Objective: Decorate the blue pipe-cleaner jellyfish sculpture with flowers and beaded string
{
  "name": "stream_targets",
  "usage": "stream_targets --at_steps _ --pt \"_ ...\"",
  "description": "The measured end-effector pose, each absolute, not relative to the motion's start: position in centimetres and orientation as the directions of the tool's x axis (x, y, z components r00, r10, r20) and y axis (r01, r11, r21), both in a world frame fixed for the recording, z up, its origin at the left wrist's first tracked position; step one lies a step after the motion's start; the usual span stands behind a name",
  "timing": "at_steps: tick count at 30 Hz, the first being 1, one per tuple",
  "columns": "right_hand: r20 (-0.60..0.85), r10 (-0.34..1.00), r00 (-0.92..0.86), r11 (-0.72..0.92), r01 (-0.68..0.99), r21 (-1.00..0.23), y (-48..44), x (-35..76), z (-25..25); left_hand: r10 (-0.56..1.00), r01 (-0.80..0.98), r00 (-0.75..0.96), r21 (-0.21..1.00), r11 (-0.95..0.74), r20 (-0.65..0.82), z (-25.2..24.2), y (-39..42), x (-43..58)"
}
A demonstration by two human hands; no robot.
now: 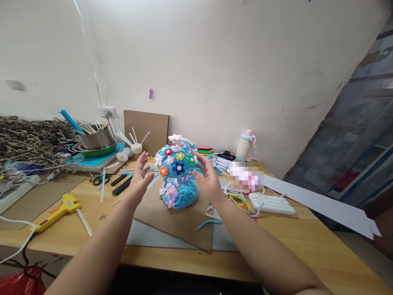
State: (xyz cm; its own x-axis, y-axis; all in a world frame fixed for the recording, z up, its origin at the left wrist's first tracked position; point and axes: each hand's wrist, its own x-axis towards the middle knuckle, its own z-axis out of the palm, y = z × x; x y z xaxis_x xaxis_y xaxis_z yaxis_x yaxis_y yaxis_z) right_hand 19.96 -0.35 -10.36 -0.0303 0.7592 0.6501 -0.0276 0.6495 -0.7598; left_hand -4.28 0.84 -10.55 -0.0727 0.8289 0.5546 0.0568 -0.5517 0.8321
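Note:
A blue mushroom-shaped pipe-cleaner craft [179, 169] stands upright on a brown cardboard sheet [172, 223]. Small flowers in red, orange, yellow, pink, green and dark blue dot its cap, and pink ones cluster on the base. On its left side my left hand [140, 180] is held up open, fingers apart, with a gap to the craft. My right hand [210, 180] is open close by the cap's right edge, thumb and fingers apart; whether the fingertips touch it I cannot tell.
A yellow glue gun [58, 211] lies at the left, near black scissors [101, 179]. Loose pipe cleaners [241, 203] and a white rectangular case [272, 204] are on the right. Behind stand a bottle [245, 145], a cardboard panel [146, 131] and a metal bowl [96, 139].

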Motion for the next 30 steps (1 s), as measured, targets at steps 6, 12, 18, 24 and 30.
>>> stream_targets --at_steps 6,12,18,24,30 --pt "0.703 0.711 -0.032 0.703 0.009 -0.711 0.3 19.0 -10.2 0.865 -0.175 0.091 0.863 -0.474 0.493 -8.4 3.2 -3.9" --pt "0.67 0.734 0.11 0.652 0.161 -0.741 -1.1 16.2 -10.0 0.917 -0.306 0.175 0.905 -0.296 0.359 -5.4 3.8 -1.9" --pt "0.589 0.803 0.094 0.57 0.17 -0.804 -1.4 15.3 -9.8 0.932 -0.404 0.18 0.888 -0.221 0.314 -5.3 3.5 -1.9" --pt "0.535 0.844 -0.05 0.536 0.121 -0.835 -0.7 16.7 -9.8 0.927 -0.373 0.261 0.914 -0.161 0.269 -4.7 3.8 -2.3" --pt "0.513 0.859 0.005 0.493 0.264 -0.829 -1.2 17.2 -8.5 0.921 -0.272 0.3 0.948 -0.167 0.249 -4.3 3.6 -2.2"
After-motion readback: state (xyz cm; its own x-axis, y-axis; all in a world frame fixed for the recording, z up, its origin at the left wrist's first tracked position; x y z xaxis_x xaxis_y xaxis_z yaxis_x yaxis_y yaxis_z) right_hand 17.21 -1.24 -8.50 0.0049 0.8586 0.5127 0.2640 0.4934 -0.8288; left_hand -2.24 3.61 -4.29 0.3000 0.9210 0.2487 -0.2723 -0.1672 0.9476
